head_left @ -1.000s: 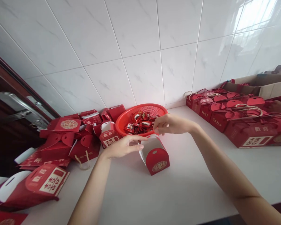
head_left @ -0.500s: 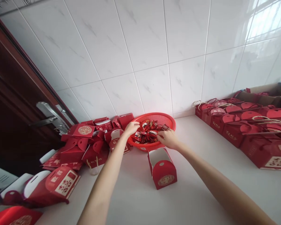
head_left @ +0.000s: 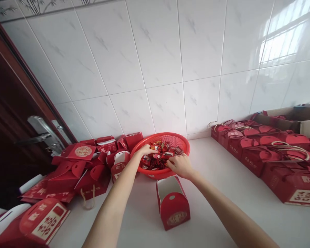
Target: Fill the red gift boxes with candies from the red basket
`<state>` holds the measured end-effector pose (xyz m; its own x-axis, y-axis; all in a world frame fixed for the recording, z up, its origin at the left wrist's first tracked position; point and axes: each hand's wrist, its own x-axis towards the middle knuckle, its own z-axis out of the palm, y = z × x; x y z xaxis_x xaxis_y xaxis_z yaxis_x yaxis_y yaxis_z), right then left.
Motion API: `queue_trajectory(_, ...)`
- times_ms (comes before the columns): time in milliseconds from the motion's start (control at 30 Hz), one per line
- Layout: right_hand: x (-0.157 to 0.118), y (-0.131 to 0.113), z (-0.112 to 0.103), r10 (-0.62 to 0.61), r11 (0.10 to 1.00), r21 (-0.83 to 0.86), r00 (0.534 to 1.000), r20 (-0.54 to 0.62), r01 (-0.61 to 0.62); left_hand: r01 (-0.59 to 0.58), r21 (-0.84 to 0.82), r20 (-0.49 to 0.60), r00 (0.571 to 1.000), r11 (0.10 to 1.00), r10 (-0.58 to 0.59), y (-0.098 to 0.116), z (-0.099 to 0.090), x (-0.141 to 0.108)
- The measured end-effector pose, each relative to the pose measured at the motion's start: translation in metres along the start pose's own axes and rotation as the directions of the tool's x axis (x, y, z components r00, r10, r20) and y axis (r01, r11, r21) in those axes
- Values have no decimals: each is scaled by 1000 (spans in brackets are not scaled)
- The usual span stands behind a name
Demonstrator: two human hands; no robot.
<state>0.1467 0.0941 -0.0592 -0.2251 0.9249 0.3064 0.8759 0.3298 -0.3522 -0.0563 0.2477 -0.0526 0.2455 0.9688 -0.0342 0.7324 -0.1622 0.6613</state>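
Left hand (head_left: 147, 150) has moved inward over glossy red candies (head_left: 165, 147), right hand (head_left: 181, 166) opposite; whether either grip pinches is unclear.

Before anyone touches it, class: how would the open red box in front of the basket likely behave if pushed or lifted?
The open red box is probably light, since its walls look like thin card. Resting flat on a smooth-looking counter, it would likely slide rather than roll. Its front flap might bend if pinched, as it stands unfastened.
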Motion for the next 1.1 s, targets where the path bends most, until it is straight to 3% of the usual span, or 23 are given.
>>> queue_trajectory(100,0,1,0,32,994,103,999,-8,-31,-21,-102,40,999,995,25,5,1,-8)
queue_trajectory(233,10,4,-3,123,940,326,991,-45,-102,-160,-297,-19,987,941,161,23,5,-23)
queue_trajectory(300,20,6,-6,239,840,517,968,-80,-165,-238,-402,-71,971,884,229,34,8,-35)
queue_trajectory(367,31,7,-8,356,685,700,931,-80,-202,-299,-490,-118,954,819,277,43,11,-47)
queue_trajectory(433,41,6,-9,401,537,820,915,-42,-198,-330,-561,-155,943,759,295,48,14,-59)
queue_trajectory(600,48,-1,-6,308,252,955,949,75,-157,-323,-690,-200,945,648,259,47,16,-75)
queue_trajectory(733,46,0,-3,260,110,987,962,85,-117,-305,-753,-235,952,583,193,44,15,-76)
queue_trajectory(967,47,6,-2,192,-31,998,979,67,-62,-259,-858,-218,965,443,142,49,11,-82)
queue_trajectory(1100,46,6,-3,199,-51,998,979,47,-37,-265,-852,-204,962,451,180,52,14,-85)
